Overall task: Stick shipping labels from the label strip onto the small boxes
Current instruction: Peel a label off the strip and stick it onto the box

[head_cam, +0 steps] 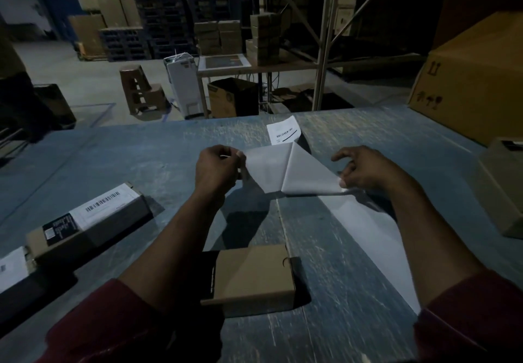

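A white label strip (285,170) hangs folded above the blue table (141,159), held between both hands. My left hand (216,168) pinches its left corner. My right hand (365,170) grips its right edge, and a long tail of strip (376,238) runs down toward my right sleeve. The far end of the strip (283,130) shows a printed barcode label. A small plain brown box (254,275) sits on the table below my forearms. At the left lies a long box (90,221) with a white barcode label on top.
Another labelled box (11,269) is at the far left edge. A brown box (503,187) stands at the right edge, with a big carton (475,79) behind it. Beyond the table are a stool (135,88), shelving and stacked cartons.
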Demonstrator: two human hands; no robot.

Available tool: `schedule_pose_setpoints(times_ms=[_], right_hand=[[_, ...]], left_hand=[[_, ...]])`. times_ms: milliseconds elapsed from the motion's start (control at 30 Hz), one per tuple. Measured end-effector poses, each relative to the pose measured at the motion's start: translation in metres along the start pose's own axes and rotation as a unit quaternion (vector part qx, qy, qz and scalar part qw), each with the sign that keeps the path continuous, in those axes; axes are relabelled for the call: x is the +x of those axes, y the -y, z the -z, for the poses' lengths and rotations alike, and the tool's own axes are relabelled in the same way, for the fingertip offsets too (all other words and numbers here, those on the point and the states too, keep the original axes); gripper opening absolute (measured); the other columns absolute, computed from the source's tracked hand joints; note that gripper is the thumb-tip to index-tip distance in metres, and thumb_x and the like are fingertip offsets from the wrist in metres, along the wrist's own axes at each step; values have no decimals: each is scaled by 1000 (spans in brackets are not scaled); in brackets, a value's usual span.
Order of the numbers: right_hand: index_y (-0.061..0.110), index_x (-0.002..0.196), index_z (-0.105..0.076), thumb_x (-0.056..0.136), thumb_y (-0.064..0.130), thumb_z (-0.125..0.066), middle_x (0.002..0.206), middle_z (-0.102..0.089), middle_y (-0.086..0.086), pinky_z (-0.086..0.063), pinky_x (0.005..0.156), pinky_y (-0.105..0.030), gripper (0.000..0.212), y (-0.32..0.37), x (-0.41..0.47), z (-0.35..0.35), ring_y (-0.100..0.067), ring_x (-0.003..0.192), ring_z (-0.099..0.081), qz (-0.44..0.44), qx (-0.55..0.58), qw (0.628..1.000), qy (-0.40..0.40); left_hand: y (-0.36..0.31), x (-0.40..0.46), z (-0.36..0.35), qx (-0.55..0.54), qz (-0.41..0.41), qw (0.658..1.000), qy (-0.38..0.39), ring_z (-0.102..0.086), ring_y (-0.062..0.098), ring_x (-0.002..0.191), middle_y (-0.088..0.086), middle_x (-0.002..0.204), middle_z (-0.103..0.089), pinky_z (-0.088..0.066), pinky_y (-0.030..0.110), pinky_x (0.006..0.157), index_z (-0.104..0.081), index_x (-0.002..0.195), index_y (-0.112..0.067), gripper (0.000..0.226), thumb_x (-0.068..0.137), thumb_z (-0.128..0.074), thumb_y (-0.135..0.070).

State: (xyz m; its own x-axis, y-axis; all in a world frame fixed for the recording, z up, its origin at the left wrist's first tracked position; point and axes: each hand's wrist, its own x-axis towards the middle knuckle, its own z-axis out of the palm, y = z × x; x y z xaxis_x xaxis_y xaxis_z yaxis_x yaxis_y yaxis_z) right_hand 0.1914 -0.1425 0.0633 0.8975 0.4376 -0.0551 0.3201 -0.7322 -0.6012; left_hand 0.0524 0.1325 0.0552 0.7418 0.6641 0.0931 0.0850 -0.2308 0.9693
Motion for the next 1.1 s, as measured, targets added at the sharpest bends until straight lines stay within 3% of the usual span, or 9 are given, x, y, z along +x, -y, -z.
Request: schedule_pose_setpoints(times_ms=[100,233,367,467,567,667,767,1000,1100], right_hand=[[24,131,-67,77,-1,-72,113,-75,-8,-56,91,-34,59,-3,-3,2,-25,99,-69,-24,-85,994,-71],[29,144,-55,78,5,-76,142,-59,-7,-52,102,-44,73,32,-19,-4,-33,127,-55,22,-189,971,-145],[29,134,-59,80,9,-68,137,-62,-2,-48,101,-44,59,77,-41,-23,-29,127,-51,134,-113,954,-243],[30,132,-58,88,34,-58,126,-73,0,-52,92,-41,45,84,-46,-32,-29,116,-62,136,-6,968,-209],[35,143,-47,84,70,-59,126,-73,3,-50,101,-48,70,79,-43,-32,-32,124,-60,86,-51,983,-156],[31,144,-48,78,50,-82,130,-69,-1,-51,98,-44,76,67,-33,-35,-32,123,-60,62,-71,988,-123],[26,139,-56,78,31,-84,133,-67,-6,-52,95,-41,68,51,-22,-30,-31,120,-61,13,-51,992,-116],[26,129,-64,71,31,-75,128,-69,-8,-55,95,-45,59,27,-12,-18,-34,114,-63,-52,-66,992,-91],[32,135,-62,68,35,-65,134,-66,-9,-52,102,-52,67,23,-6,-20,-39,122,-59,-75,-91,989,-86]], left_hand=[[2,3,0,19,-19,999,-20,-75,32,78,14,93,-76,-47,28,51,-72,85,-15,14,98,-69,-17],[3,2,-4,25,-42,999,-16,-76,34,81,11,90,-77,-58,41,66,-72,88,-16,11,98,-71,-21],[1,-1,-8,36,-72,997,-8,-75,26,81,7,87,-77,-64,53,79,-74,92,-15,10,98,-71,-22],[0,-3,-12,35,-78,996,-2,-75,26,82,6,88,-77,-64,53,80,-74,94,-15,9,98,-71,-22],[0,-5,-15,44,-82,996,6,-75,26,81,6,88,-77,-64,52,78,-73,95,-14,10,99,-70,-22],[1,-5,-15,61,-84,995,8,-75,26,79,5,87,-77,-64,48,75,-73,93,-17,9,99,-71,-24],[3,-2,-13,70,-67,995,-5,-74,29,84,8,92,-77,-60,43,72,-71,92,-18,9,98,-71,-24],[8,2,-6,112,-39,992,-49,-72,21,75,7,95,-75,-48,30,61,-73,98,-17,12,98,-69,-28],[8,4,-4,117,-38,990,-73,-72,21,75,7,96,-76,-54,33,67,-73,101,-16,14,98,-69,-30]])
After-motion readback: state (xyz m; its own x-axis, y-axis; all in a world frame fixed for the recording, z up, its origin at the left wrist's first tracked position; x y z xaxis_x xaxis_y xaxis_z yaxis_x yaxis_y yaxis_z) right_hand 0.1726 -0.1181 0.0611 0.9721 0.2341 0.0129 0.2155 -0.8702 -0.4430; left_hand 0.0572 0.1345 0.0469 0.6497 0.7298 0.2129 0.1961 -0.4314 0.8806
